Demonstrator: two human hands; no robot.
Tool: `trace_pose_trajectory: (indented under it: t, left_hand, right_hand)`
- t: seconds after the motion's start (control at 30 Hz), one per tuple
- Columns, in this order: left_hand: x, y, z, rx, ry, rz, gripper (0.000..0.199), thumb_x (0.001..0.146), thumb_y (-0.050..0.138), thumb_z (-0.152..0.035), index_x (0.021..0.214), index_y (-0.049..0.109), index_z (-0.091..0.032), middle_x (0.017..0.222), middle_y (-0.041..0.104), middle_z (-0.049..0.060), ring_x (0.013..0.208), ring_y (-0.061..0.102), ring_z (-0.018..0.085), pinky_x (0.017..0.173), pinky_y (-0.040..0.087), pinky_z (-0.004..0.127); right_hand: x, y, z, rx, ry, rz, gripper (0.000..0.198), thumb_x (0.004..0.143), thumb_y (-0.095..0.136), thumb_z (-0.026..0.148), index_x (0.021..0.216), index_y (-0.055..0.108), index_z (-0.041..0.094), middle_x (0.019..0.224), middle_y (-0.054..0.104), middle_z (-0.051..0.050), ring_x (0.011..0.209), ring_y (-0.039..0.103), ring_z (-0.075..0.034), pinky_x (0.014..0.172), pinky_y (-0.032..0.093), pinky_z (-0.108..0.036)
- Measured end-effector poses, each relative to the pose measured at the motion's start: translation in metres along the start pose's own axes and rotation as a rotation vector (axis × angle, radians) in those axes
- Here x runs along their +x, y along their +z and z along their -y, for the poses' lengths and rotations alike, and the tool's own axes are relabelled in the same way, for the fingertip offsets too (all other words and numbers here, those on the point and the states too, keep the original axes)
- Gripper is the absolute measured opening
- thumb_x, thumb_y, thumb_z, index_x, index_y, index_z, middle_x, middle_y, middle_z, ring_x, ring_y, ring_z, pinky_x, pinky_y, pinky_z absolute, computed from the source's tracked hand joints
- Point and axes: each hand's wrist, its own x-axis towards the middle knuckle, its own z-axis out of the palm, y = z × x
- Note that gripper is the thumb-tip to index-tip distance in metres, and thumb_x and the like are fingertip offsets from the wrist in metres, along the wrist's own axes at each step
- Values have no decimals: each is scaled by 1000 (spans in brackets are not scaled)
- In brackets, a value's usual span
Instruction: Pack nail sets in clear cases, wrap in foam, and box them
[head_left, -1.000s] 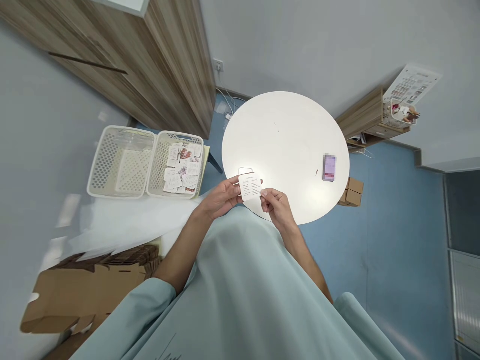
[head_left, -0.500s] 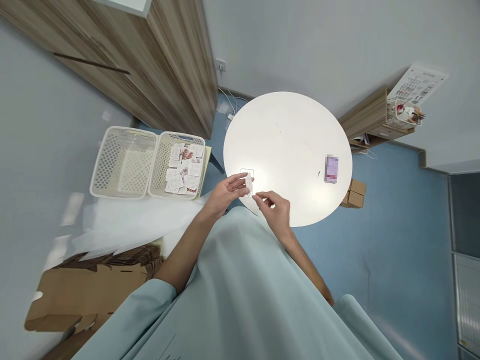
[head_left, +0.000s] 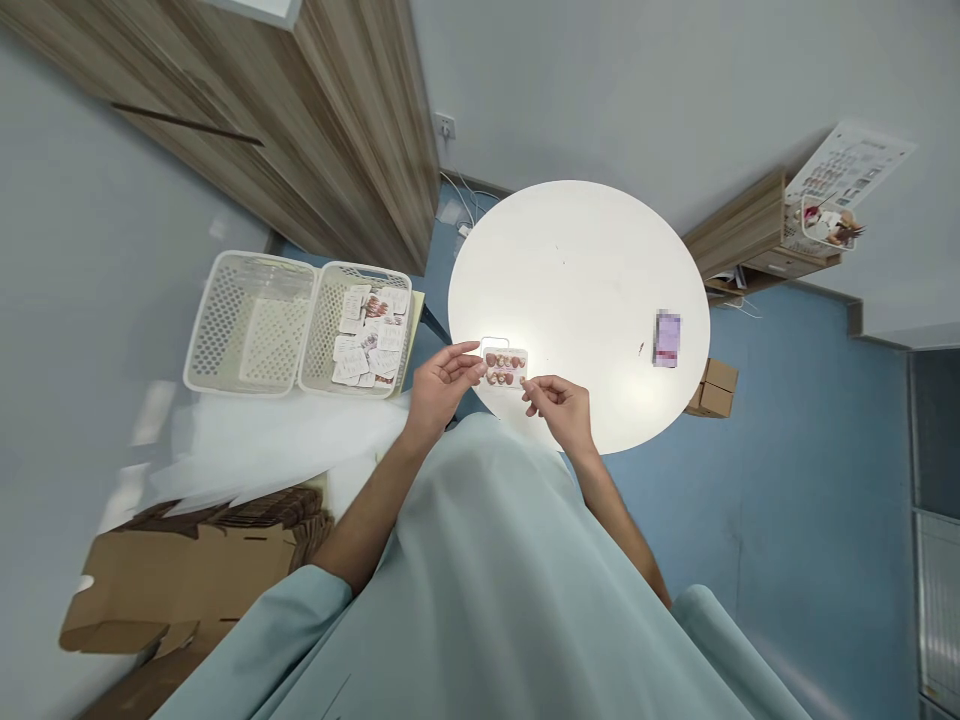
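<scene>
A small white card [head_left: 506,367] bearing two rows of reddish-brown oval shapes is held above the near left edge of the round white table. My left hand [head_left: 441,388] grips its left edge between thumb and fingers. At the card's lower right corner, the thumb and forefinger of my right hand [head_left: 562,408] are pinched together. Just behind the card, a thin pale rounded outline [head_left: 495,340] shows on the table; the card and my fingers cover the rest of it.
The white table [head_left: 577,300] carries a purple pack [head_left: 666,340] and a small dark scrap [head_left: 641,348]. To the left are a basket [head_left: 319,350] of similar cards and another basket [head_left: 196,340]. Flattened cardboard boxes [head_left: 180,570] lie at lower left; a carton [head_left: 716,388] stands beyond the table's right side.
The card has turned from nearly edge-on to flat, so its face with the reddish shapes shows. My right hand has moved slightly right, at the card's corner.
</scene>
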Motion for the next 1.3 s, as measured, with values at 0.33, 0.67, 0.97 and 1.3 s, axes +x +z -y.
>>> trace_pose_trajectory:
  t: [0.33, 0.67, 0.97, 1.3]
  left_hand:
    - [3, 2, 4, 10, 16, -4, 59, 75, 88, -52, 120, 75, -16, 98, 75, 9, 90, 69, 22, 76, 56, 35]
    - [29, -10, 52, 20, -44, 26, 69, 77, 87, -58, 130, 69, -17, 120, 75, 15, 111, 71, 29, 94, 59, 42]
    - [83, -32, 133, 174, -308, -4, 53, 91, 76, -48, 128, 66, -12, 135, 68, 21, 111, 71, 28, 96, 57, 38]
    - [92, -20, 142, 163, -362, 90, 49, 93, 72, -53, 125, 65, -16, 138, 67, 19, 110, 69, 24, 94, 55, 35]
  right_hand:
    - [10, -13, -2, 19, 15, 97, 35, 85, 81, 57, 92, 77, 23, 74, 72, -1, 64, 68, -17, 61, 50, -30]
    - [37, -15, -31, 95, 32, 61, 32, 85, 78, 55, 91, 76, 24, 97, 77, -4, 97, 70, -21, 92, 57, -36]
    - [85, -15, -124, 615, 392, 210, 28, 78, 85, 38, 96, 69, 24, 120, 76, -5, 116, 69, -22, 108, 54, -38]
    - [94, -14, -151, 652, 523, 319, 28, 86, 76, 41, 109, 67, 29, 130, 74, -3, 123, 67, -23, 108, 51, -38]
